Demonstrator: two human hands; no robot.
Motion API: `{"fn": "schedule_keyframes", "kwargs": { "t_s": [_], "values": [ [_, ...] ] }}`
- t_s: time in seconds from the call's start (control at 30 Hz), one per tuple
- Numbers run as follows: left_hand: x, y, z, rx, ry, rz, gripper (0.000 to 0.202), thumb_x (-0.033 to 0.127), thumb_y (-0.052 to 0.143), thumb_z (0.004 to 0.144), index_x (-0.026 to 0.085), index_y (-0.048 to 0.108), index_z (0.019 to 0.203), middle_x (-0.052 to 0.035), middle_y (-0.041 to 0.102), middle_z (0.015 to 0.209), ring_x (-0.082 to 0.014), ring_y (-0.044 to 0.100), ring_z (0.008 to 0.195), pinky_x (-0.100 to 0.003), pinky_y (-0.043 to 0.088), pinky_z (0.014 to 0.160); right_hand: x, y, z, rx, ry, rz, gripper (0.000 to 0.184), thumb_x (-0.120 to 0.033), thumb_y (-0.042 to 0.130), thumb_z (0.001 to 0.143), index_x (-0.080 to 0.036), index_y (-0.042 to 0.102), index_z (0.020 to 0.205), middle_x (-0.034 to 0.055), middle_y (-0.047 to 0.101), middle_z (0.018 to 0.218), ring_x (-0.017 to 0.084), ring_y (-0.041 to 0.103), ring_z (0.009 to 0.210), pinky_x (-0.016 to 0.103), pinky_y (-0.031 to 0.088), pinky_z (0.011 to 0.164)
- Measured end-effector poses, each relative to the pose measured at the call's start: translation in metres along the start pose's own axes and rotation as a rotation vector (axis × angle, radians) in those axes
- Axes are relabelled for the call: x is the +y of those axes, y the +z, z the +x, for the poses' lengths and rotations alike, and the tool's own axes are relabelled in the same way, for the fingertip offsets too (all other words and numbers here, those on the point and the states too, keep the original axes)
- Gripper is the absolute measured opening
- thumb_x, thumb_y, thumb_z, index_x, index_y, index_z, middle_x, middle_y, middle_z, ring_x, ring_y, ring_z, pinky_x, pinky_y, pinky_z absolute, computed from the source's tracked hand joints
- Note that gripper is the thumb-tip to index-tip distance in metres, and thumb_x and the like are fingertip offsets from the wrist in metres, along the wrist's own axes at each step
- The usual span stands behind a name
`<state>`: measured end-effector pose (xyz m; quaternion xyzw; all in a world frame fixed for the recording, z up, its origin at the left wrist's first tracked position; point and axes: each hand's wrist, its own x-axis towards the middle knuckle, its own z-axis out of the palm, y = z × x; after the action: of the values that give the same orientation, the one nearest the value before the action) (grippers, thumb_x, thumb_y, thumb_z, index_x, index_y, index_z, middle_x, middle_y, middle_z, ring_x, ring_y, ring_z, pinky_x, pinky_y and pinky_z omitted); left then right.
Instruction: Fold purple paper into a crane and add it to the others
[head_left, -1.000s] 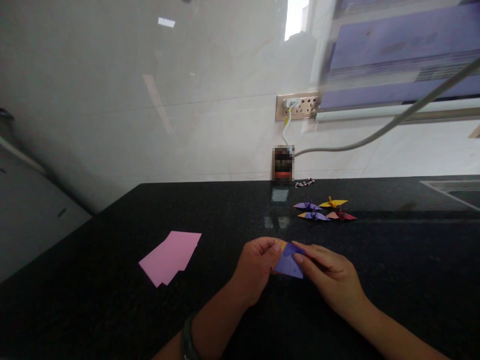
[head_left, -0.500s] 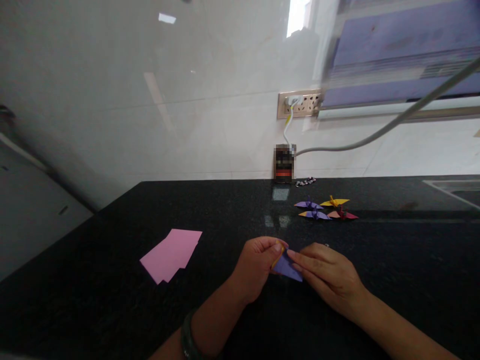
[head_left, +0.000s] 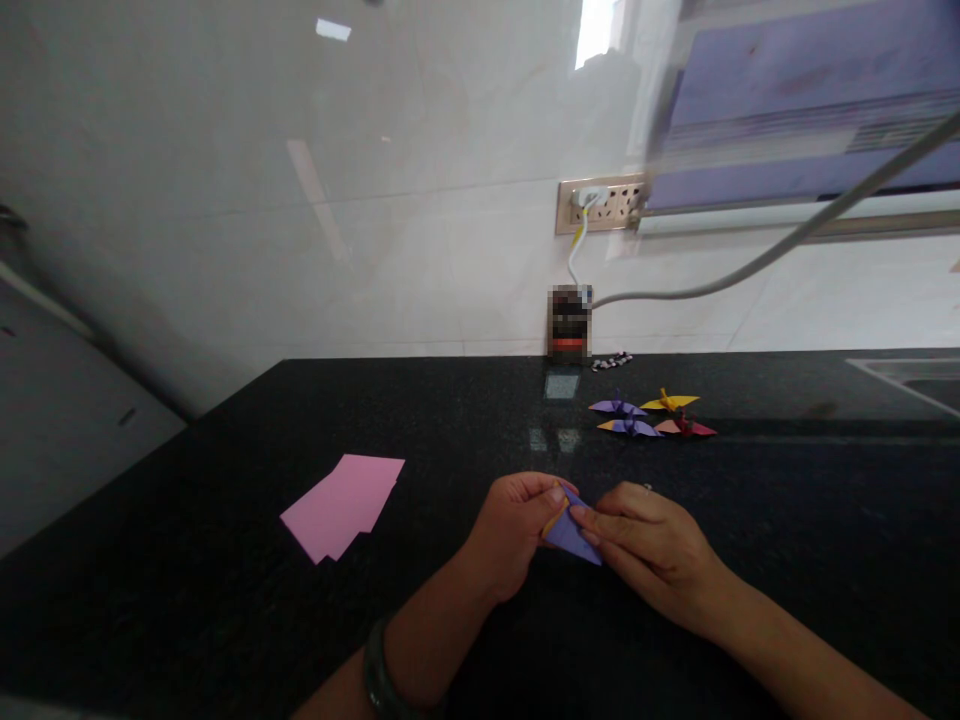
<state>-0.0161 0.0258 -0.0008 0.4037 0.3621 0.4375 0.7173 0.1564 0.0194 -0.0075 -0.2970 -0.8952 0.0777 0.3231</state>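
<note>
A small folded piece of purple paper (head_left: 568, 533) with a yellow edge sits between my two hands, just above the black countertop (head_left: 225, 600). My left hand (head_left: 512, 530) pinches its left side with thumb and fingers curled. From the right, my right hand (head_left: 649, 545) presses its fingertips onto the paper's top corner, fingers held together. A dark band circles my left wrist.
A fanned stack of pink paper sheets (head_left: 343, 503) lies to the left. Several folded paper cranes (head_left: 651, 417), purple, yellow and red, stand farther back on the right. A wall socket (head_left: 600, 205) with a white cable, a small blurred box (head_left: 569, 322) and a sink edge (head_left: 907, 375) are behind.
My right hand has slid leftward over the purple paper, folding it smaller and covering more of it. My left hand has kept its pinch in place.
</note>
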Motion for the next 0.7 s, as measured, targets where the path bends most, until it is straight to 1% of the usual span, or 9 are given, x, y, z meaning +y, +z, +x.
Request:
{"fn": "schedule_keyframes", "kwargs": {
  "t_s": [0.2,0.37,0.53,0.6,0.63,0.7],
  "values": [
    [-0.0028,-0.0034,0.0024,-0.009,-0.034,-0.004,0.017,0.025,0.056,0.069,0.011,0.061,0.077,-0.0015,0.056,0.062,-0.0094,0.049,0.052,-0.023,0.037,0.051,-0.0013,-0.0011,0.0000,0.006,0.003,0.000,0.030,-0.015,0.046,0.081,-0.023,0.057,0.108,0.0040,0.057,0.074,0.013,0.052,0.065,0.026,0.041,0.057],
    [-0.0017,-0.0029,0.0025,-0.012,-0.035,-0.039,0.016,0.024,0.053,0.069,0.012,0.062,0.074,-0.0029,0.058,0.063,-0.0127,0.052,0.056,-0.025,0.039,0.054,-0.0016,0.0005,-0.0004,0.009,0.003,0.004,0.028,-0.015,0.047,0.081,-0.021,0.058,0.106,0.0048,0.056,0.073,0.014,0.051,0.064,0.027,0.040,0.056],
    [-0.0031,-0.0014,0.0015,0.050,0.022,0.107,0.021,0.032,0.060,0.067,0.011,0.060,0.069,-0.0018,0.057,0.062,-0.0101,0.048,0.054,-0.023,0.037,0.054,-0.0054,-0.0002,0.0021,-0.011,0.044,0.040,0.025,-0.017,0.048,0.080,-0.021,0.060,0.102,0.0046,0.055,0.074,0.014,0.051,0.065,0.027,0.040,0.057],
    [-0.0039,-0.0024,0.0020,0.074,0.039,0.153,0.022,0.033,0.061,0.067,0.011,0.060,0.070,-0.0014,0.056,0.062,-0.0088,0.047,0.053,-0.022,0.035,0.053,-0.0072,0.0006,0.0035,-0.009,0.106,0.145,0.023,-0.020,0.047,0.081,-0.021,0.061,0.099,0.0046,0.055,0.077,0.014,0.052,0.068,0.027,0.042,0.060],
    [-0.0041,-0.0030,0.0023,0.081,0.042,0.165,0.023,0.033,0.060,0.068,0.011,0.060,0.071,-0.0013,0.056,0.062,-0.0086,0.046,0.053,-0.022,0.034,0.052,-0.0077,0.0015,0.0041,0.010,0.175,0.218,0.022,-0.022,0.046,0.082,-0.021,0.061,0.097,0.0046,0.055,0.078,0.014,0.053,0.070,0.027,0.042,0.061],
    [-0.0041,-0.0037,0.0031,0.089,0.047,0.184,0.022,0.033,0.059,0.069,0.011,0.059,0.071,-0.0014,0.056,0.061,-0.0087,0.046,0.052,-0.022,0.034,0.051,-0.0077,0.0045,0.0050,0.088,0.389,0.377,0.021,-0.026,0.042,0.084,-0.020,0.059,0.093,0.0034,0.055,0.076,0.014,0.053,0.070,0.026,0.043,0.061]
  ]
}}
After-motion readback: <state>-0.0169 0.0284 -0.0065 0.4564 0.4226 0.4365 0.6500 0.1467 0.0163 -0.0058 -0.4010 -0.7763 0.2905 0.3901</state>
